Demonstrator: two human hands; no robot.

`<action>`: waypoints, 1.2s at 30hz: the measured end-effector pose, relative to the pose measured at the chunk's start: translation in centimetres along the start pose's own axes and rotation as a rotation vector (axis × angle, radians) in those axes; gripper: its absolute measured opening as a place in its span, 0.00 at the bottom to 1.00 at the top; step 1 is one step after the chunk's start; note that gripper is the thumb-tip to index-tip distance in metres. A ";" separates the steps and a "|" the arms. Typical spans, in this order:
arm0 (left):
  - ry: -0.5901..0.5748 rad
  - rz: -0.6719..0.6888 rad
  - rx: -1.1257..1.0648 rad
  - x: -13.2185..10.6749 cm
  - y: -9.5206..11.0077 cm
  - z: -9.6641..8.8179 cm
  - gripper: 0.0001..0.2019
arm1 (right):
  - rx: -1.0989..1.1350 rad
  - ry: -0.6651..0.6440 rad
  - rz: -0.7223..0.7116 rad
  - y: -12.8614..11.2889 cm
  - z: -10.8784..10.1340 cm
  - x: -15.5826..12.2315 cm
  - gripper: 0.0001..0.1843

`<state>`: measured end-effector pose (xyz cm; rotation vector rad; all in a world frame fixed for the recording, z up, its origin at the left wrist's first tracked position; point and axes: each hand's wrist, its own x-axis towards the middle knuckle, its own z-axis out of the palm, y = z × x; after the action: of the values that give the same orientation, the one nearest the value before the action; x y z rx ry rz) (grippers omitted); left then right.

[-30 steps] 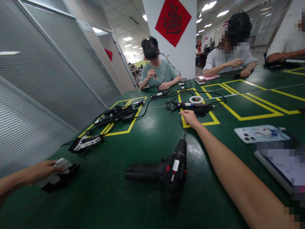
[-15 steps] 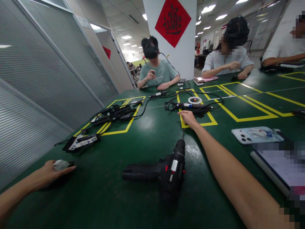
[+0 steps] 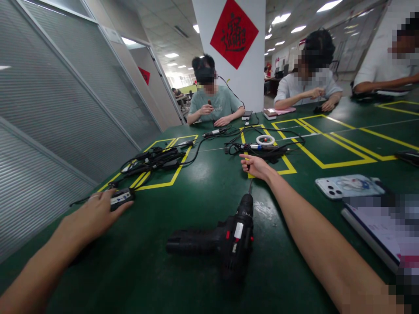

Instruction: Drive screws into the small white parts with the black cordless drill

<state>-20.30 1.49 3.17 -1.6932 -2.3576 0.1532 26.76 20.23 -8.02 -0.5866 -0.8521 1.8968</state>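
My left hand lies over a black item with white labels, its thumb and fingers spread on either side of it. The palm hides the item's left end, so firm contact is unclear. My right hand is beyond the drill, index finger stretched out and the other fingers curled in. A small dark spot shows at the curled fingers, too small to name. Between my arms a black cordless drill lies on its side, its thin bit pointing away towards my right hand.
The green table bears yellow tape rectangles. Tangled black cables lie at left; more tools and a white ring lie beyond my right hand. A phone and a book are at right. Several people sit across the table.
My left hand has moved forward and right, from a whitish lump to the black item; the lump is now out of sight. My right hand has turned, showing its curled fingers.
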 end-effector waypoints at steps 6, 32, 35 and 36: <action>0.139 0.601 -0.205 0.2 16.7 -5.2 0.28 | -0.054 -0.046 0.068 0.2 -0.1 -0.3 0.34; 0.087 0.818 -0.554 4.2 32.5 -3.4 0.15 | 0.005 -0.226 0.144 -0.9 -0.7 -1.8 0.29; 0.081 0.696 -0.555 4.4 26.5 -3.6 0.21 | 0.009 -0.169 0.133 -1.3 -1.1 -2.0 0.31; 0.067 0.620 -0.563 4.4 23.8 -3.6 0.22 | 0.010 -0.159 0.132 -1.3 -1.1 -2.0 0.31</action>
<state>1.20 13.17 2.00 -2.5947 -1.8441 -0.5030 29.10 19.20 -7.63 -0.5011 -0.9242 2.0884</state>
